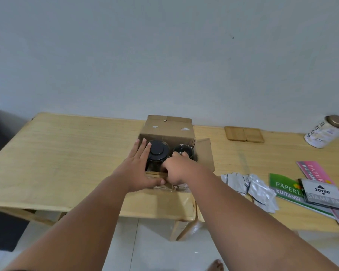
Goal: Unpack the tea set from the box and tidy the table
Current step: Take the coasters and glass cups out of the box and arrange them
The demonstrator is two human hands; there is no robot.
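Pale grey wall rises behind a light wooden table (67, 153) that stands on a white tiled floor. Near the middle of the table, toward its far edge, sits an open brown cardboard box (167, 128) with its flaps folded out. Inside it, on the left, stands a glass teapot with a round black lid (158, 151); to its right is a small dark glass cup (184, 150). The left hand (140, 169) lies spread and flat, fingers extended, against the left side of the teapot and the box's near rim, thumb along the front edge. The right hand (177, 170) is curled, fingertips reaching down at the rim of the cup; whether it actually grips the cup cannot be told. Right of the box, by the far edge, lie two flat bamboo coasters (244, 134) side by side. Silver foil sachets (250, 187) are scattered near the front edge. Further right lie a green receipt book (284, 189), a grey stamp pad box (323, 193) on top of it, and a pink receipt book (311, 171). At the far right corner stands a white tin with a gold lid (326, 131).
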